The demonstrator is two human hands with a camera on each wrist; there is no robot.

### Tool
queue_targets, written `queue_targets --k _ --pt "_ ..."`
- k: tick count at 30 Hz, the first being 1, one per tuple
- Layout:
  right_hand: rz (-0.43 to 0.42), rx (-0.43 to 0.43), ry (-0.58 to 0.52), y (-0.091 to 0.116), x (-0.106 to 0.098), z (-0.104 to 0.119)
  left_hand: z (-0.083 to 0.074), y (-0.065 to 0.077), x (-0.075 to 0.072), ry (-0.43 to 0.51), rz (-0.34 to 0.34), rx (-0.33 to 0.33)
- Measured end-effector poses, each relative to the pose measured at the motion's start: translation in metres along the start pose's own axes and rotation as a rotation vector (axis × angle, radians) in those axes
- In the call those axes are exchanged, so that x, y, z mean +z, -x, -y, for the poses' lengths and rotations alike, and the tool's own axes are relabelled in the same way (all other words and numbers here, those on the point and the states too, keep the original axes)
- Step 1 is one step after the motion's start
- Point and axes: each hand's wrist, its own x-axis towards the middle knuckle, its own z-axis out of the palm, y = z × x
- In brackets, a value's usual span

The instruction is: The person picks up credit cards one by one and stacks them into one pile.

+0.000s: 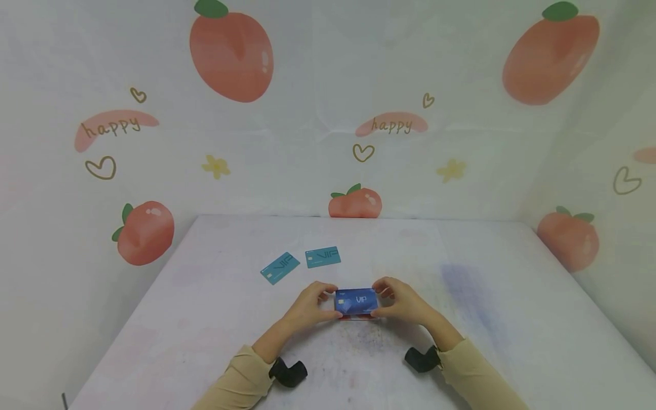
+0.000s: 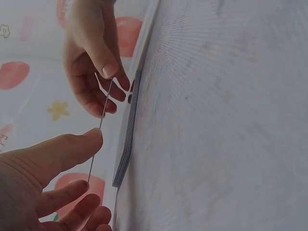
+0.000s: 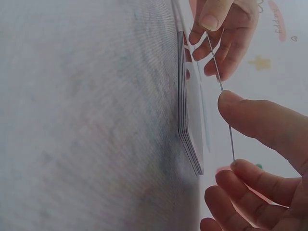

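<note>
Between both hands a blue VIP card (image 1: 356, 302) is held by its corners, face up, just above a low stack of cards (image 2: 126, 139). My left hand (image 1: 309, 304) pinches its left end with thumb and fingertips. At the other end, my right hand (image 1: 402, 302) pinches it the same way. Both wrist views show the card edge-on as a thin line, with a gap between it and the stack (image 3: 189, 120). A reddish edge of the stack peeks out below the blue card in the head view; the rest is hidden.
Two teal VIP cards lie farther back on the white table (image 1: 205, 341): a tilted one (image 1: 279, 268) on the left and a straighter one (image 1: 323, 257) beside it. Behind the table hangs a fruit-printed backdrop (image 1: 312, 159). Black wrist mounts (image 1: 289, 373) sit below the hands.
</note>
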Motion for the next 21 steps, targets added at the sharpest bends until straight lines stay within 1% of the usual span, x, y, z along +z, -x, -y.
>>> queue_targets --k 7,14,21 --pt "0.009 0.020 0.007 0.0018 0.0006 0.0000 -0.0015 0.0001 -0.0003 -0.022 -0.004 0.023" --pt "0.024 0.028 0.010 0.0039 0.0005 0.0009 -0.0018 -0.0002 0.0008 -0.034 0.008 0.029" --pt "0.021 0.042 0.021 0.0056 0.0014 0.0010 -0.0019 -0.0009 0.0018 -0.057 0.014 0.042"
